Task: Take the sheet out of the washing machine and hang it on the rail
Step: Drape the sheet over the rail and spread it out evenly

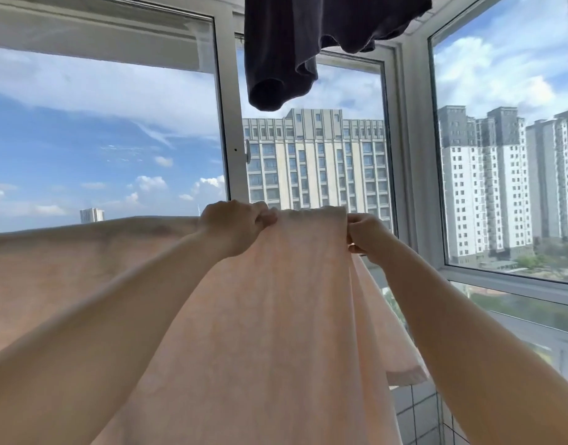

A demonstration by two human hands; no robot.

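- The left hand (236, 224) has its fingers curled tight, gripping the top edge of the sheet (276, 316).
- The right hand (367, 236) pinches the same edge just to the right.
- The sheet is pale peach, held up before the window (231, 123), hanging in folds and spreading left.
- A dark garment (292, 43) hangs above.

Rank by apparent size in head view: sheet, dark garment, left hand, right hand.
1. sheet
2. dark garment, partly cropped at the top
3. left hand and right hand: look alike, no ranking.
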